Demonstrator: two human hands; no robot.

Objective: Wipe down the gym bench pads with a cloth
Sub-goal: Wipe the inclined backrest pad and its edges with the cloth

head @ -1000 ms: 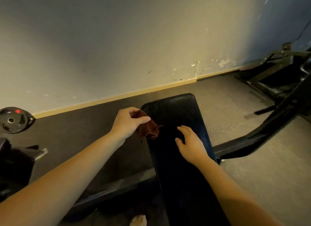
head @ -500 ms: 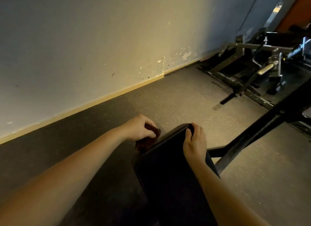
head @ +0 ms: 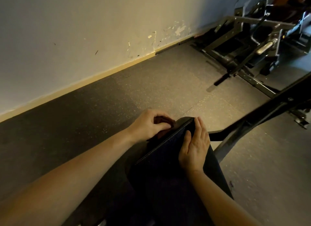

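- Since a second ago both hands have gone up to the far end of the bench pad (head: 159, 160). The right hand (head: 195, 146), which then rested mid-pad, now lies by the end edge.
- The left hand (head: 146, 124) has its fingers curled round a bunched reddish-brown cloth (head: 160, 122). It presses the cloth against the pad's left side wall, just short of the far corner, likely to wipe the side face rather than the top.
- The right hand's fingers lie straight and flat on the top surface, holding nothing. It seems to steady the pad against the rubbing.
- The pad is near-black upholstery with a stitched seam along its edge. The light is too dim to judge dirt or damp.
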